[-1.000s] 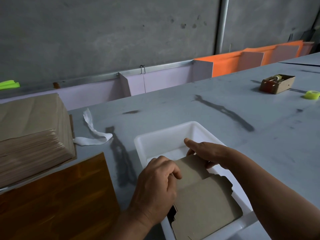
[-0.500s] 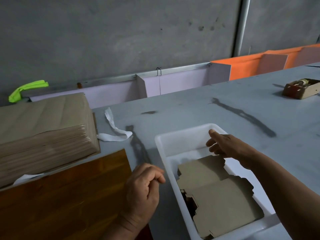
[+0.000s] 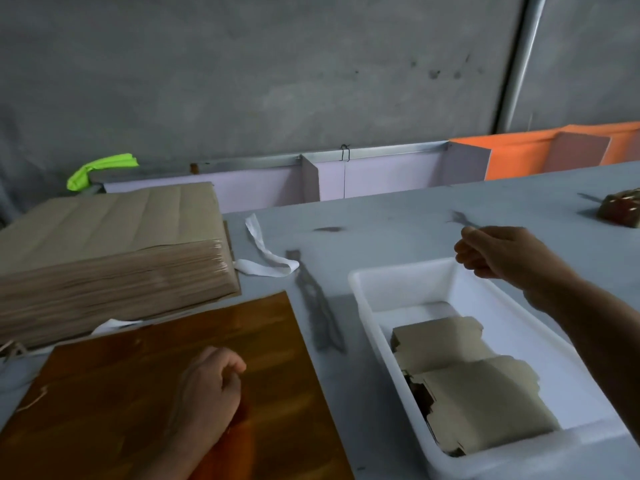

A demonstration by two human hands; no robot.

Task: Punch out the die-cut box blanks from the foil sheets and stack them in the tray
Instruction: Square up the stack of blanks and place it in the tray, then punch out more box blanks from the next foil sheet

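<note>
Since the earlier frame the right hand point(image 3: 498, 252) has lifted off the box blanks and now hangs over the far right corner of the tray point(image 3: 367, 296), clear of its contents. Its fingers are curled in and nothing is seen in them. The left hand point(image 3: 207, 393) has moved further left of the tray and is now over the wooden board point(image 3: 121, 403). It is clenched in a loose fist and empty.

The box blanks point(image 3: 471, 393) lie flat inside the tray, in its near half, plain brown side up. Their long axis follows the tray's length, from its far left toward its near right. The notched flap end points to the tray's far wall. The nearer blank overlaps the farther one, and dark edges show along the side by the tray's left wall.

Left of the tray and beyond the board stands the stack of sheets point(image 3: 110, 247). A white strip point(image 3: 266, 254) lies between that stack and the tray's far left corner. A small open box point(image 3: 620, 211) sits well beyond the tray's right side.
</note>
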